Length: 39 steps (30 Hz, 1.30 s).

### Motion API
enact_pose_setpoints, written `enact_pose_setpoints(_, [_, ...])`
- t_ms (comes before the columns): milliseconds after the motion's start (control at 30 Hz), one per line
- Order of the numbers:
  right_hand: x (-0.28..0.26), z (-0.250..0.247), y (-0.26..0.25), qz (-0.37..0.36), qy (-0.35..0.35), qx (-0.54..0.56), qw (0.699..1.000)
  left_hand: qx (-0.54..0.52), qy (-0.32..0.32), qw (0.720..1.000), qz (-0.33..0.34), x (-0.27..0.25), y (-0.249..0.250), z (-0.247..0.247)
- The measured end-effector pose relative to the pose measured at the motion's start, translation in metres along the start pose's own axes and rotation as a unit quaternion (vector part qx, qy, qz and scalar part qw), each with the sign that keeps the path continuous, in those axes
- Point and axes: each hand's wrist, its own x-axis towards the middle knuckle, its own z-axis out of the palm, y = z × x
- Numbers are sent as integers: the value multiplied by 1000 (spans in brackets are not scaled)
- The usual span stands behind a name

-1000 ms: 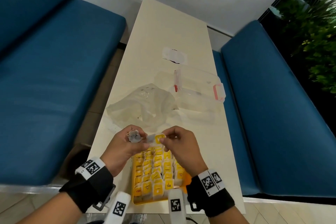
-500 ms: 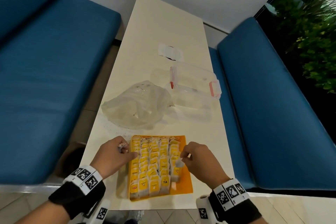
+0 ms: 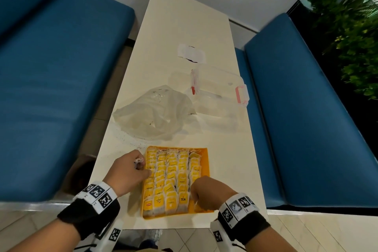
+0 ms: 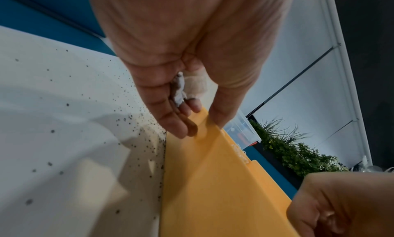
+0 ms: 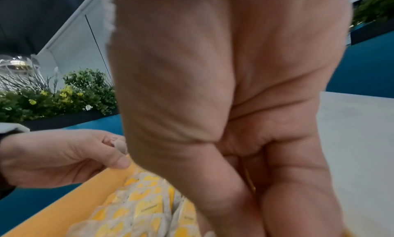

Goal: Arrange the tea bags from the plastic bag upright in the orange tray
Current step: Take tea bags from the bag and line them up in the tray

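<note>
The orange tray (image 3: 205, 161) sits at the table's near edge, with rows of yellow-tagged tea bags (image 3: 171, 172) standing upright in it. My left hand (image 3: 141, 164) rests at the tray's left rim (image 4: 213, 173) and holds a crumpled tea bag (image 4: 179, 90) in its curled fingers, its strings showing. My right hand (image 3: 195, 196) reaches down into the near right part of the tray, its fingers curled. In the right wrist view the right hand (image 5: 245, 181) pinches a thin yellow tag edge of a tea bag. The plastic bag (image 3: 155, 112) lies crumpled beyond the tray.
A clear lidded box with red clips (image 3: 218, 88) stands right of the bag, and a white paper wrapper (image 3: 191, 54) lies farther back. Dark tea crumbs (image 3: 131, 141) dot the table left of the tray. Blue benches (image 3: 51, 88) flank the narrow table.
Both hands came down and apart from above the tray. The left went to the tray's left rim with the crumpled bag. The right carried a tea bag to the near right column.
</note>
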Motion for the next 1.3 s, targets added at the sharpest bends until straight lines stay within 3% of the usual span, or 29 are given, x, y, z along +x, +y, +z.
enact_pose_setpoints(267, [19, 8, -5, 62, 96, 13, 993, -10, -4, 1000, 2, -1, -2, -2])
enact_pose_setpoints(500, [11, 19, -3, 68, 190, 40, 979, -19, -18, 1000, 2, -1, -2, -5])
enact_pose_setpoints(700, [18, 45, -4, 60, 75, 25, 995, -21, -29, 999, -6, 0, 0, -6])
enact_pose_setpoints(1067, [23, 44, -1, 32, 96, 54, 993, -24, -60, 998, 10, 1, -3, -14])
enact_pose_setpoints(1133, [11, 25, -6, 25, 131, 59, 989, -49, -64, 997, 21, 2, -1, -20])
enact_pose_setpoints(1200, [-4, -2, -15, -8, 215, 104, 971, -94, -82, 992, 31, 1, 8, -26])
enact_pose_setpoints(1300, [-23, -41, -43, -119, 330, 229, 908, -142, -133, 979, 61, 0, 22, -31])
